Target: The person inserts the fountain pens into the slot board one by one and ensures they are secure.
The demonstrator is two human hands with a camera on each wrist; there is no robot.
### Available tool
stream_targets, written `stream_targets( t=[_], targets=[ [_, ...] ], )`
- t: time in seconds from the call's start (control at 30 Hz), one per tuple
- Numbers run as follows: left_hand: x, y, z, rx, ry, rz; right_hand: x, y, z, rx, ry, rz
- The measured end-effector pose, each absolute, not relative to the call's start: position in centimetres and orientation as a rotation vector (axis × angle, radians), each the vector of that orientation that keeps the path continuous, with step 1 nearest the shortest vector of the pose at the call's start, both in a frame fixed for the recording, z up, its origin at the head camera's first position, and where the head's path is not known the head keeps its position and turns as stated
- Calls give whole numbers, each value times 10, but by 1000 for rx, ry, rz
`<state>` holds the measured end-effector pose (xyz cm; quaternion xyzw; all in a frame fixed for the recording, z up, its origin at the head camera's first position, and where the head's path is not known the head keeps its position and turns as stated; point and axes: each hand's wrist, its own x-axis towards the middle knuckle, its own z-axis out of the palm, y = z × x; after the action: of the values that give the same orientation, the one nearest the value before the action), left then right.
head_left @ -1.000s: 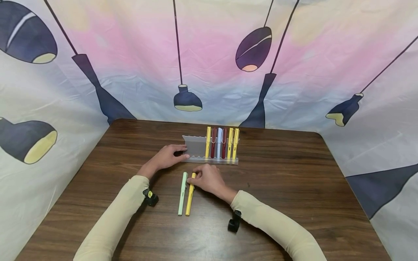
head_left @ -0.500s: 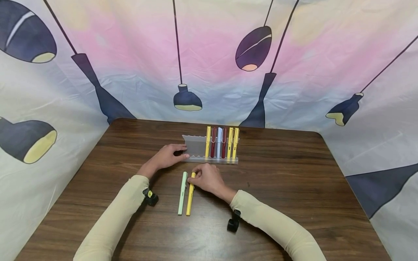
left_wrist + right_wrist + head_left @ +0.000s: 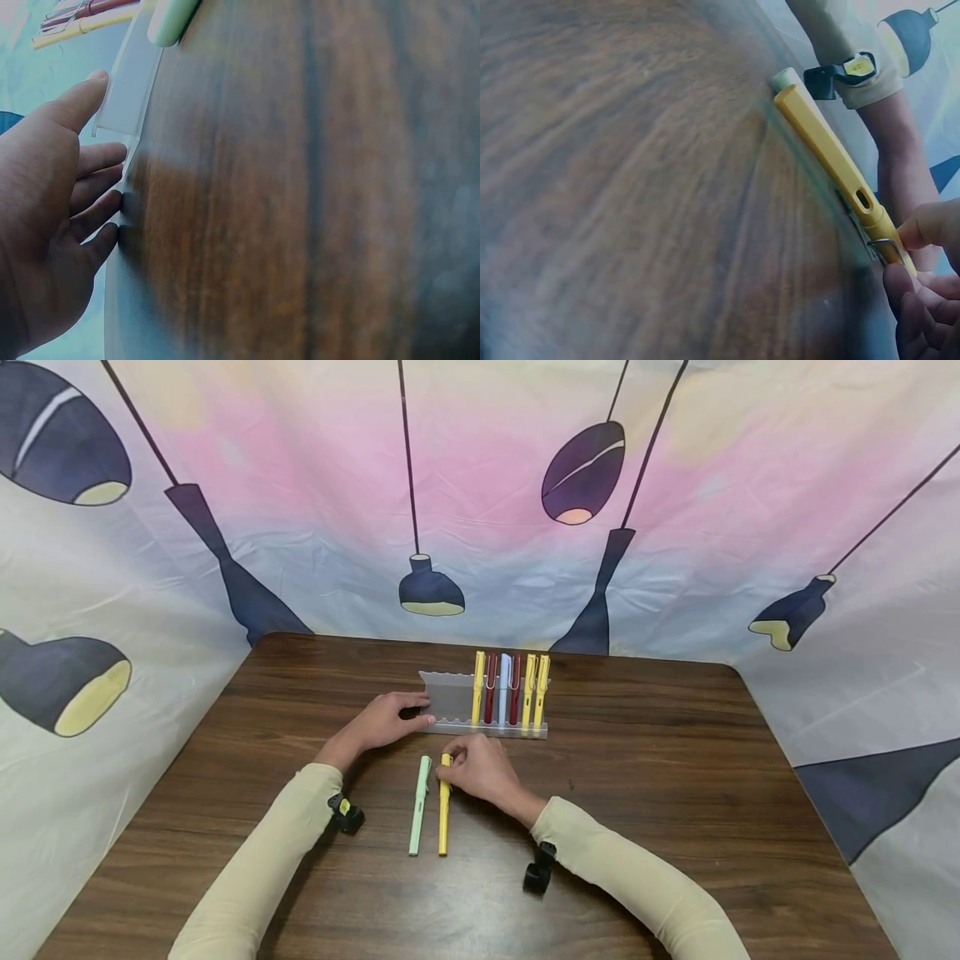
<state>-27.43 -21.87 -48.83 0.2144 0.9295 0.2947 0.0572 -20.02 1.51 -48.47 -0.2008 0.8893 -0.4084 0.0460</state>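
Observation:
My right hand [image 3: 482,768] pinches a yellow pen [image 3: 444,817] by its cap end between thumb and fingers, and its far end points toward the front of the table. In the right wrist view the metal clip on the pen's cap [image 3: 889,241] sits right at the fingertips. To the left of it a pale green pen [image 3: 418,806] lies on the table. My left hand [image 3: 382,722] touches the left end of a clear plastic pen rack [image 3: 450,700]. Its thumb reaches over the front lip, and the other fingers lie fairly straight at the end in the left wrist view.
Yellow, dark red and light blue pens [image 3: 503,691] stand side by side in the rack's right half. Scalloped notches run along its left half. The brown wooden table [image 3: 637,760] ends at a cloth backdrop [image 3: 495,527] printed with lamps.
The yellow pen has swung to the right at its near end, widening the gap to the green pen. My right hand has shifted slightly with it. The left hand has not moved.

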Motion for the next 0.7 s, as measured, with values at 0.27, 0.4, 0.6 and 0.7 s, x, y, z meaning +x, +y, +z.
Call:
stream_targets(
  t=[0.27, 0.4, 0.6, 0.7],
  targets=[
    [-273, -218, -487, 656, 2813, 905, -204, 22, -471, -611, 2729, -1269],
    [-273, -217, -486, 662, 2824, 896, -207, 27, -462, -602, 2744, -1292],
    [-273, -217, -486, 653, 2827, 886, -213, 35, -452, -580, 2766, -1346],
    [-273, -217, -486, 645, 2826, 889, -217, 38, -449, -576, 2770, -1389]
  ],
)
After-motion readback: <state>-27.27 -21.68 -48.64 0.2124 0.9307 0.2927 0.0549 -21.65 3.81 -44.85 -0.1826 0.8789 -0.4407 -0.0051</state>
